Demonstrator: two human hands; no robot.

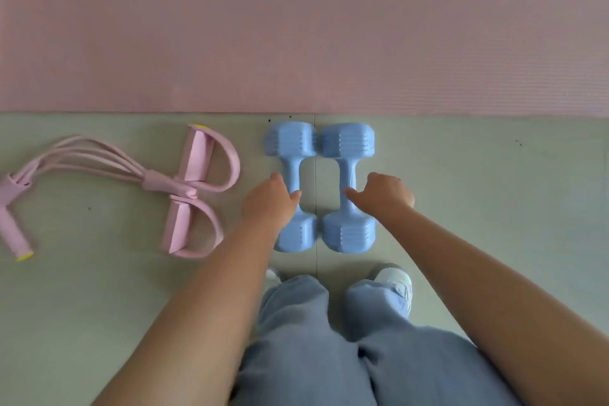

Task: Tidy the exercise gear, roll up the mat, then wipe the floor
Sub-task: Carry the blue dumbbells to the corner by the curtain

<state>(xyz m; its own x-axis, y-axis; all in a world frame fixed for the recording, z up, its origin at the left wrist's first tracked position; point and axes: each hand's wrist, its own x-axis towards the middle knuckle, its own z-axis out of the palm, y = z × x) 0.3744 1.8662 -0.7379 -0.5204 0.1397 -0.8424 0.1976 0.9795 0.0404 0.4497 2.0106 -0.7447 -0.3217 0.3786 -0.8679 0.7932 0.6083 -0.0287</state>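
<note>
We see two pale blue dumbbells side by side on the greenish floor (99, 306), the left dumbbell (291, 186) touching the right dumbbell (347, 188), just below the edge of the pink mat (296, 26) lying flat. Our left hand (268, 203) curls on the left handle and our right hand (384, 193) on the right one (fingers hidden, so we cannot tell if either grip is closed). A pink pedal resistance band (184, 191) lies further left.

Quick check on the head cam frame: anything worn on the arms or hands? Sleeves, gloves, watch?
Nothing worn. Left hand and right hand are bare: no gloves, rings or watch visible. Both forearms are bare as far up as the frame shows, with no sleeve in view.
</note>
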